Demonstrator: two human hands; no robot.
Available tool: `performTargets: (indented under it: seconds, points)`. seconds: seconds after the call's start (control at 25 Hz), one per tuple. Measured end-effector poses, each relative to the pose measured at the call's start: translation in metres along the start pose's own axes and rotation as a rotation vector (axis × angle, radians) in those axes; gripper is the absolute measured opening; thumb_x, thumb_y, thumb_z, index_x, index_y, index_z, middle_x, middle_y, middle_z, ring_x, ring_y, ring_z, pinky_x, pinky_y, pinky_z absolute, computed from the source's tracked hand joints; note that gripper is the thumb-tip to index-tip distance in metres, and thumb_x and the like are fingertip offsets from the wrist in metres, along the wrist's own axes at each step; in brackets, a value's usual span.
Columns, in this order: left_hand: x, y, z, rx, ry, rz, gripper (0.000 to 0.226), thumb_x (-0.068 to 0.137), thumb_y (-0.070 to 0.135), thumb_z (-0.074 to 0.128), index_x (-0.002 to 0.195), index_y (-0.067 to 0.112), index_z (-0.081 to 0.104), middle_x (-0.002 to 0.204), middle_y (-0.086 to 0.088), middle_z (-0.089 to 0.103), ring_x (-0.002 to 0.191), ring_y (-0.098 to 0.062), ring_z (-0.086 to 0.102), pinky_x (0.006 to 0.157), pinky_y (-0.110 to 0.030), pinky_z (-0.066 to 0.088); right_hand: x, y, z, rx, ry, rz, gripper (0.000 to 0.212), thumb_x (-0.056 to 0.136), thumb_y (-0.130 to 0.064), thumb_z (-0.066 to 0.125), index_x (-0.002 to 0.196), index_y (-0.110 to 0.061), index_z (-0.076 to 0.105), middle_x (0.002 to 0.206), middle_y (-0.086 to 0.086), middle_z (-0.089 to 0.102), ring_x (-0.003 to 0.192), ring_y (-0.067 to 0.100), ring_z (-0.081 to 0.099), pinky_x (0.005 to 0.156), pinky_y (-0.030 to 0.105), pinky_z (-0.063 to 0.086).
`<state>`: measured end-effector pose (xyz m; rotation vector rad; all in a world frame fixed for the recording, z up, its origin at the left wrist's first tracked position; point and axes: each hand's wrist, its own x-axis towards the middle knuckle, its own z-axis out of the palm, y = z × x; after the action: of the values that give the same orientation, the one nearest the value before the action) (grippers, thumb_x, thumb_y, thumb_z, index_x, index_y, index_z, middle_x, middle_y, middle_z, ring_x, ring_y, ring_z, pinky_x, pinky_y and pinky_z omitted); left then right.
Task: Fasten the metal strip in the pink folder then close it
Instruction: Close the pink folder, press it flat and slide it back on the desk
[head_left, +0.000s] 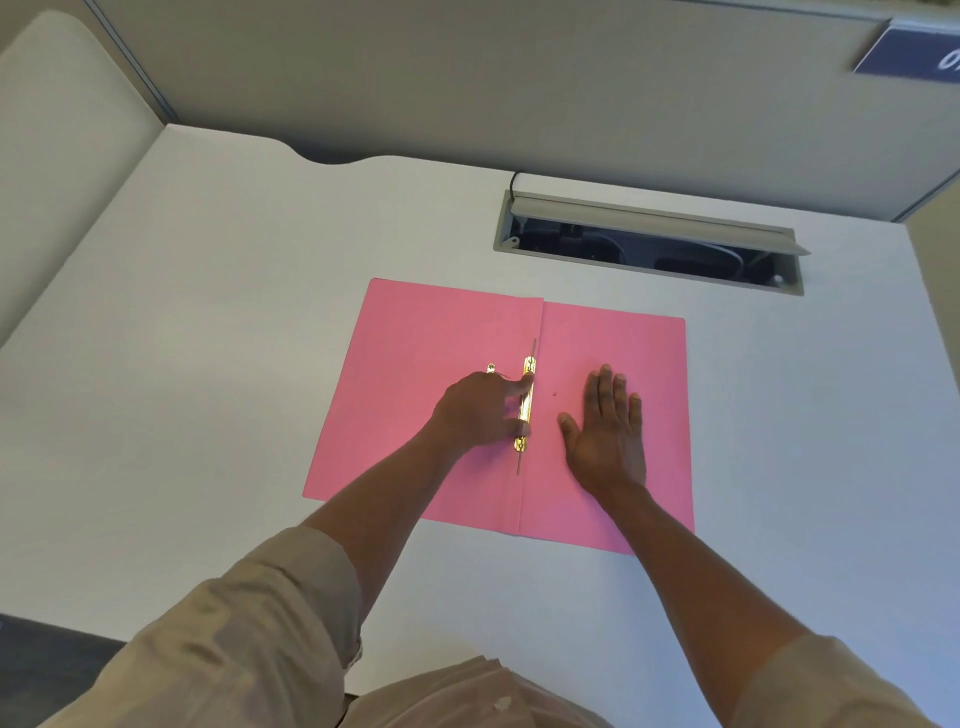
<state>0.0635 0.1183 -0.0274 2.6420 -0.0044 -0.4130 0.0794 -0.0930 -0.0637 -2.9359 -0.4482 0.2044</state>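
Observation:
A pink folder (426, 343) lies open and flat on the white desk (208, 312). Along its centre fold runs a gold metal strip (527, 402) with thin prongs sticking out past both ends. My left hand (480, 410) rests on the left flap, with index finger and thumb pinching the strip from the left side. My right hand (605, 431) lies flat, fingers spread, on the right flap beside the strip. A small metal piece (491, 368) sits on the left flap just above my left knuckles.
A cable slot with a raised grey lid (649, 221) opens in the desk behind the folder. Beige partition walls (467, 78) close the desk at the back and left. A blue sign (914, 54) hangs top right.

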Motion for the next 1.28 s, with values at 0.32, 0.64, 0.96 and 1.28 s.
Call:
performTargets:
  seconds: [0.32,0.64,0.96,1.28]
  points:
    - [-0.024,-0.027,-0.018,-0.035,0.434,-0.186,0.054,0.096,0.048,0.053,0.142,0.018,0.050,0.113,-0.007,0.059,0.103,-0.025,0.057,0.090,-0.039,0.052,-0.002,0.005,0.001,-0.013,0.017,-0.002,0.073,0.100,-0.051,0.025,0.156,-0.011,0.001,0.166,0.010,0.002,0.153,0.027,-0.002,0.124,0.046,0.004]
    - [-0.064,-0.096,-0.041,-0.013,0.367,-0.744,0.058,0.096,0.047,0.051,0.140,0.011,0.040,0.136,-0.016,0.044,0.121,-0.039,0.046,0.099,-0.048,0.037,-0.001,0.004,0.005,-0.012,0.051,-0.015,0.074,0.098,-0.053,0.018,0.156,-0.010,0.005,0.166,0.010,0.007,0.153,0.028,0.003,0.124,0.049,0.009]
    - [-0.046,-0.109,-0.062,-0.270,0.359,-0.837,0.054,0.094,0.041,0.053,0.140,0.014,0.041,0.132,-0.018,0.046,0.118,-0.042,0.052,0.098,-0.048,0.039,-0.002,0.000,0.003,-0.017,0.054,-0.010,0.074,0.098,-0.053,0.018,0.156,-0.010,0.005,0.166,0.010,0.008,0.153,0.027,0.003,0.124,0.046,0.006]
    - [-0.052,-0.128,-0.089,-0.478,0.357,-0.901,0.019,0.089,0.027,0.055,0.078,0.013,0.062,0.082,-0.007,0.060,0.108,-0.039,0.062,0.077,-0.031,0.043,-0.001,0.002,0.006,-0.029,0.069,-0.009,0.074,0.098,-0.053,0.017,0.156,-0.009,0.006,0.166,0.011,0.008,0.153,0.027,0.003,0.124,0.045,0.006]
